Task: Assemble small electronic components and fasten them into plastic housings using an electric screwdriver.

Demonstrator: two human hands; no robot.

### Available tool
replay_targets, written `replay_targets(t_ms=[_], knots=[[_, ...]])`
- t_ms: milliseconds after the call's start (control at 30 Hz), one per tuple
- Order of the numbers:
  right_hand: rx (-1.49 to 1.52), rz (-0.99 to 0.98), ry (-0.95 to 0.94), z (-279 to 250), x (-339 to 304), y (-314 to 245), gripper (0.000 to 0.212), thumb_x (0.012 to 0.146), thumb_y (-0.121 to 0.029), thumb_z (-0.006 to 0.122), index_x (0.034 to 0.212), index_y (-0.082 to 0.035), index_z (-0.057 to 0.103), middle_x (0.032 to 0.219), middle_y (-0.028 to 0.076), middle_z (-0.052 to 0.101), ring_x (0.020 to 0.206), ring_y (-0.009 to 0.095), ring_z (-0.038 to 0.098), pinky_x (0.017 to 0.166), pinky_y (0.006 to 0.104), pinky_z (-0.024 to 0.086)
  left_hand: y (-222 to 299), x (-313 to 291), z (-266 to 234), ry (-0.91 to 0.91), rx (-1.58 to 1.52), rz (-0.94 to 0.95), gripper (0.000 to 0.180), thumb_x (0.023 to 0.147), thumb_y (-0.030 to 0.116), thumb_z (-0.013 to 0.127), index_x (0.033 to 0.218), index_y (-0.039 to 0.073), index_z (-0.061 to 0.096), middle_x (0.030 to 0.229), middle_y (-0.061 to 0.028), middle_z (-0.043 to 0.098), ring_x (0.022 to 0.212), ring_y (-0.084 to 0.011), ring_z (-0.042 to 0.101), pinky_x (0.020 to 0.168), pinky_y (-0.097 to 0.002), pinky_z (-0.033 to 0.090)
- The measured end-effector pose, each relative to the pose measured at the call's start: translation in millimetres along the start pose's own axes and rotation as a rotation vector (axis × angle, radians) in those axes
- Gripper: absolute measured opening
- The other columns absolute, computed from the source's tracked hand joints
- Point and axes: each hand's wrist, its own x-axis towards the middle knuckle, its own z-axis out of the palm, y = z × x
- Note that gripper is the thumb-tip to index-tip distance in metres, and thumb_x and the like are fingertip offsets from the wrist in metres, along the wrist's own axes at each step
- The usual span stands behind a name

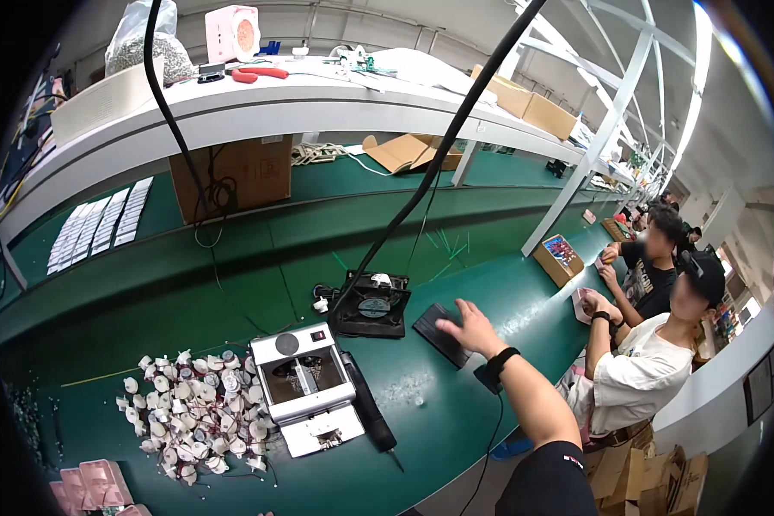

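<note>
Work at a green bench [469, 439], seen from above. My right hand [473, 329] enters from the lower right, a black band [500, 361] at its wrist. The fingers are parted and unclenched over a flat black rectangular block [439, 337], which lies on the bench right of centre; whether they touch it I cannot tell. My left hand lies outside the view, so the state of its fingers I cannot tell. Just left of the block stands a square black fan unit [374, 307]. In front of the fan and to its left sits a silver open-topped machine [322, 423], with a black pen-shaped power tool [368, 402] lying along its right side. Left of the machine spreads a heap of small white wired parts [199, 408]; pink trays [101, 482] occupy the lower left corner. Above the bench runs a white shelf [335, 105] bearing red-handled pliers [262, 73] and a pink boxy device [222, 36]. Along the bench to my right, a co-worker in a white shirt [645, 378] and another in a dark shirt [654, 275] sit near an open cardboard box [555, 271].
</note>
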Motion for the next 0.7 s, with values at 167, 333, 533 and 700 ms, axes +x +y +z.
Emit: replay_targets(t_ms=[167,333,533,700], knots=[[-0.185,-0.081,-0.164,-2.0,-76.4,-2.3,0.093,0.076,-0.060,0.075,0.137,0.003,0.045,0.130,0.026,0.055,0.122,0.042,0.054,0.100,0.0472,0.047,-7.7,-6.5,5.9,-0.049,-0.061,0.010,0.040,0.082,0.022,0.075,0.115,0.002,0.064,0.128,-0.0167,0.062,0.120,-0.0368,0.058,0.101,-0.0474,0.046],[0.263,0.189,-0.138,-16.9,-120.1,-17.4,0.078,0.076,-0.031,0.083,0.134,0.004,0.045,0.117,0.023,0.062,0.107,0.034,0.062,0.088,0.0417,0.052,-11.7,-6.0,-5.7,-0.061,-0.139,-0.038,0.033,0.078,0.020,0.077,0.106,0.006,0.067,0.126,-0.0127,0.063,0.118,-0.0320,0.060,0.102,-0.0441,0.047],[0.508,-0.128,-0.146,-72.4,-193.8,-126.2,0.080,0.068,-0.022,0.084,0.134,0.002,0.046,0.130,0.016,0.056,0.116,0.025,0.056,0.096,0.0386,0.048,-28.2,-24.1,-19.5,-0.052,-0.291,-0.040,0.027,0.082,0.018,0.077,0.105,0.006,0.068,0.124,-0.0117,0.065,0.120,-0.0298,0.060,0.102,-0.0448,0.046],[0.285,-0.650,-0.221,-50.0,-240.8,-217.7,0.084,0.055,-0.018,0.086,0.128,0.000,0.049,0.130,0.020,0.052,0.119,0.037,0.053,0.101,0.0461,0.043,-27.0,-38.4,-46.7,-0.002,-0.399,-0.068,0.023,0.081,0.014,0.078,0.101,0.005,0.070,0.109,-0.0098,0.071,0.108,-0.0263,0.067,0.094,-0.0398,0.052]])
